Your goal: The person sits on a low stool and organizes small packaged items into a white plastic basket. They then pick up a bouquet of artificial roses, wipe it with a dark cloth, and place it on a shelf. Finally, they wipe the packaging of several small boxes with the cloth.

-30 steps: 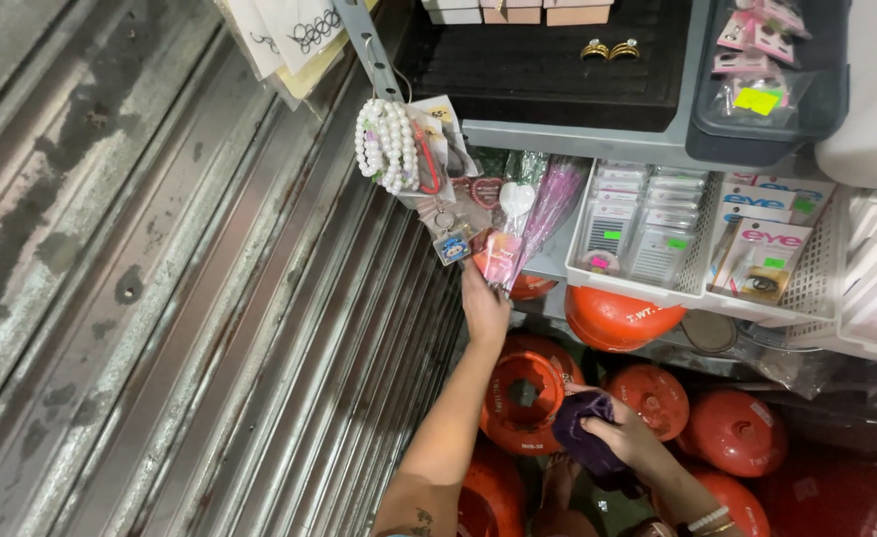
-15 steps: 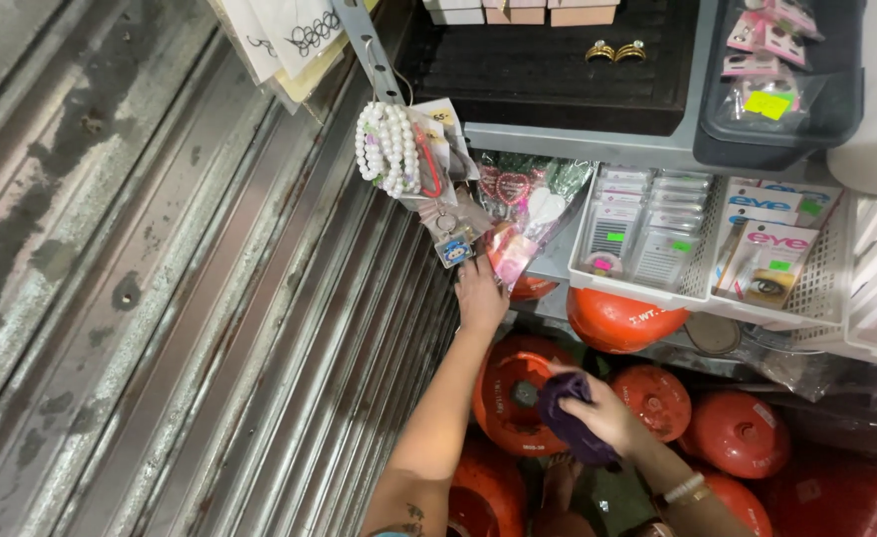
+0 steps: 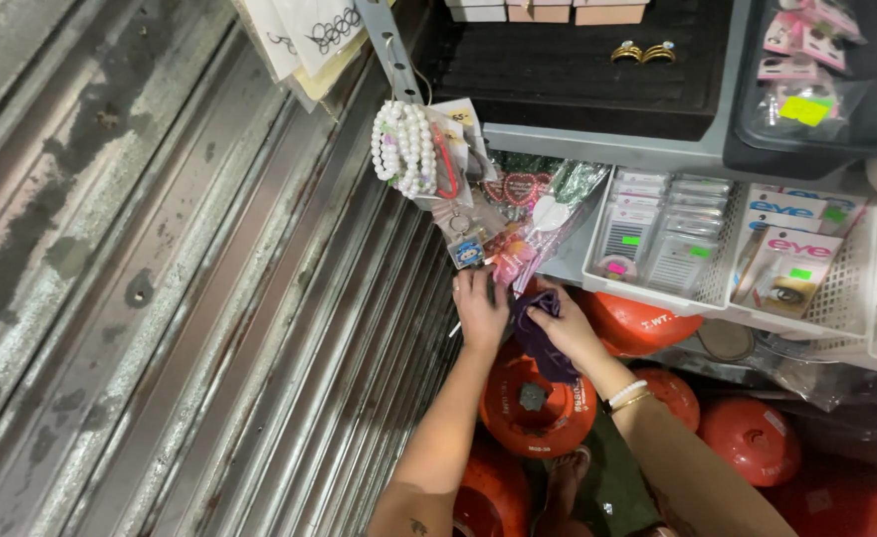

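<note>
My left hand (image 3: 480, 308) reaches up under a bunch of clear packets with pink and red trinkets (image 3: 528, 224) that hang off the shelf corner, its fingers closed on the lower end of one packet. My right hand (image 3: 566, 323) is right beside it, gripping a dark purple cloth (image 3: 540, 338) that touches the same packets. A bundle of white bead strings (image 3: 404, 147) and a small keyring charm (image 3: 466, 251) hang just above my left hand.
A grey corrugated metal shutter (image 3: 160, 298) fills the left side. White baskets of packaged eyelashes (image 3: 717, 249) sit on the shelf at right, a dark tray with two rings (image 3: 643, 52) above. Several orange-red gas cylinders (image 3: 538, 398) stand below my arms.
My right hand has risen with the purple cloth from over the cylinders up to the hanging packets, beside my left hand. My left hand has stayed at the packets.
</note>
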